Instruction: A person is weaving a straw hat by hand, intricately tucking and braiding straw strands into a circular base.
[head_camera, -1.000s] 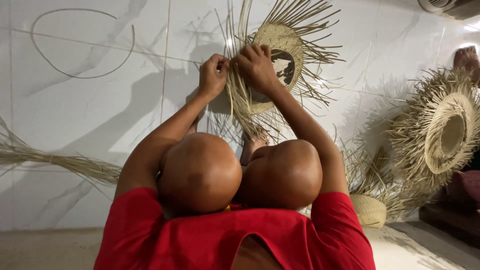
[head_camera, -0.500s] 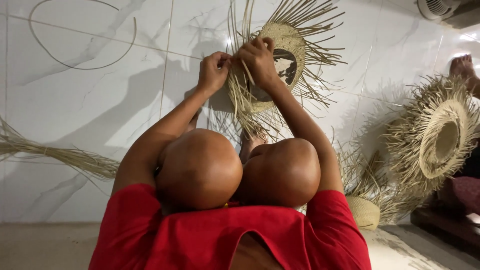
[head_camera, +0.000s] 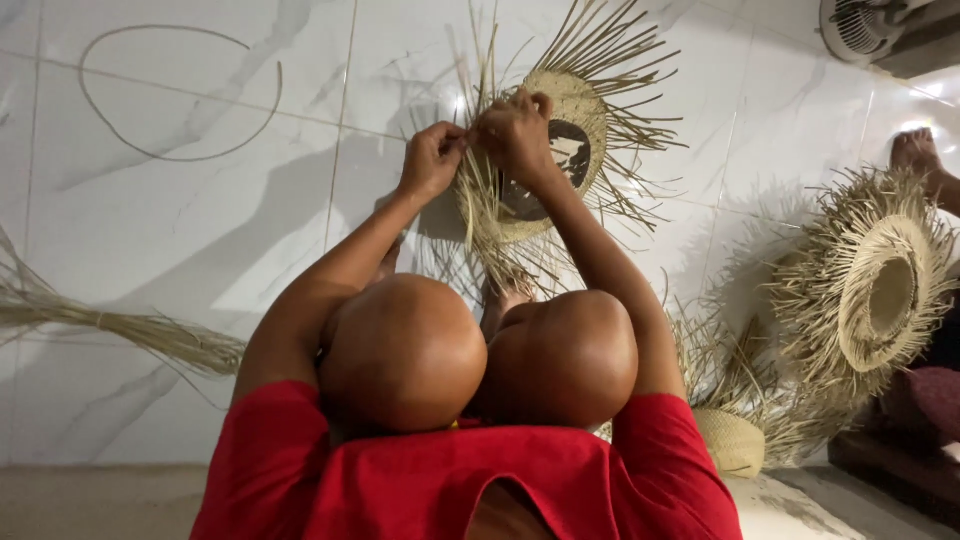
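I sit on a white tiled floor with my knees drawn up, in red clothing. A half-woven round straw ring (head_camera: 585, 110) with loose strands fanning out stands on edge in front of me. My left hand (head_camera: 432, 160) pinches straw strands at the ring's left rim. My right hand (head_camera: 517, 130) grips the rim right beside it, fingers curled over the weave. The two hands almost touch. Loose strands hang down below them towards my feet.
A thin cane hoop (head_camera: 170, 95) lies on the tiles at upper left. A bundle of loose straw (head_camera: 120, 325) lies at left. A finished fringed straw ring (head_camera: 880, 295) leans at right, another person's foot (head_camera: 915, 155) above it, a small woven basket (head_camera: 730, 440) below. A fan (head_camera: 865, 25) sits top right.
My view has shifted slightly. Both hands stay on the ring's left rim, working the strands, with the left hand now pinching closer to the right one.
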